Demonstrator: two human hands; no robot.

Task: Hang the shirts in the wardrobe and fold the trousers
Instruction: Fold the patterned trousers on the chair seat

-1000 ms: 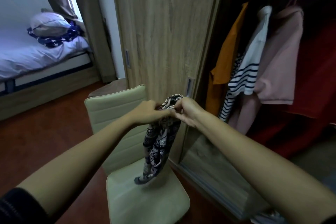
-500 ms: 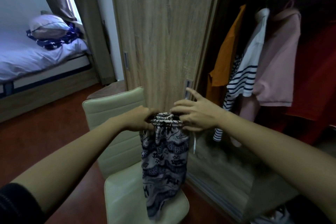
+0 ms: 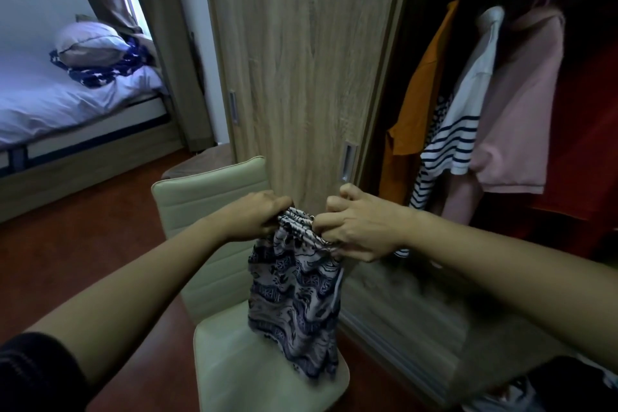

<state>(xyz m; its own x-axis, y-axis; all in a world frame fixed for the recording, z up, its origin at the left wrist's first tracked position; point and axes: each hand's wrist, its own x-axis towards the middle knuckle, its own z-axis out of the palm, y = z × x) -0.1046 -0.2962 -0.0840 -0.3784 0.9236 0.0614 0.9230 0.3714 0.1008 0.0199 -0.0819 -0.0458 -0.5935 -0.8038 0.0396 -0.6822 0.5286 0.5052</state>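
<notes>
Clamps left grip and right grip on the bunched top of the trousers, held above the chair and draped down to its seat. Could end in a lopsided fold from unmatched legs, or snag the dangling drawstring. Cannot tell the two legs apart among the creases; hides most fingertips behind fabric.

A black sleeve covers the left upper arm; forearms, left hand and right hand are bare.

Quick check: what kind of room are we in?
Most likely a bedroom: a bed with a pillow at the left, and an open wardrobe with shirts hanging inside.
</notes>
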